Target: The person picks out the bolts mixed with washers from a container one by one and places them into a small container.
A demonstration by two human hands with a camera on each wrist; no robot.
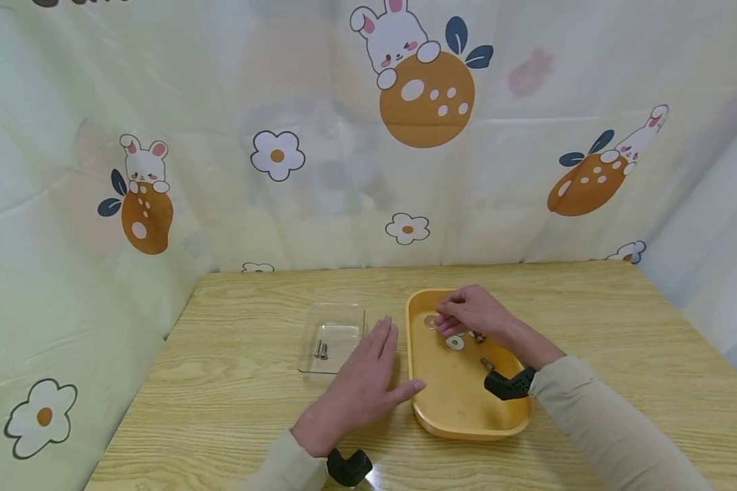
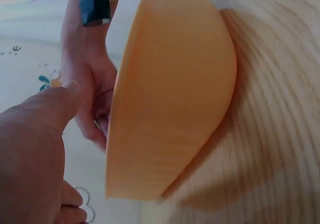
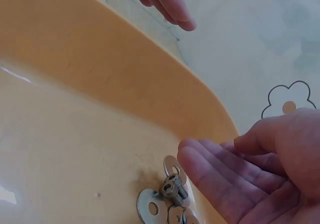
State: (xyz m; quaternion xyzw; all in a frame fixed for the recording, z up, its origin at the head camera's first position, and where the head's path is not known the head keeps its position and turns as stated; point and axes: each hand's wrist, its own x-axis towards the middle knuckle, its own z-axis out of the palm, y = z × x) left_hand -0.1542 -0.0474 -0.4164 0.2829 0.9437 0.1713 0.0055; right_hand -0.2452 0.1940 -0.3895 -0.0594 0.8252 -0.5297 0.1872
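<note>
Over the far end of an orange-yellow tray (image 1: pixel 457 409) is my right hand (image 1: pixel 474 315), its fingers fairly straight and the thumb tip close to them. No object shows between those fingers in the right wrist view. Close to the fingertips lie flat metal washers (image 3: pixel 143 204) and short socket-head bolts (image 3: pixel 171 185). Another washer (image 1: pixel 430 322) is just left of the hand, and a single bolt (image 1: pixel 487 365) lies nearer the wrist. My left hand (image 1: pixel 365 378) stretches flat beside the tray, fingers straight, thumb pointing at the tray's left rim; it holds nothing.
A clear rectangular box (image 1: pixel 308 341) stands left of the tray, partly behind my left hand. Inside it are small metal screws (image 1: pixel 322 350). The wood-grain table (image 1: pixel 221 382) ends at a patterned curtain (image 1: pixel 331 232) along the back.
</note>
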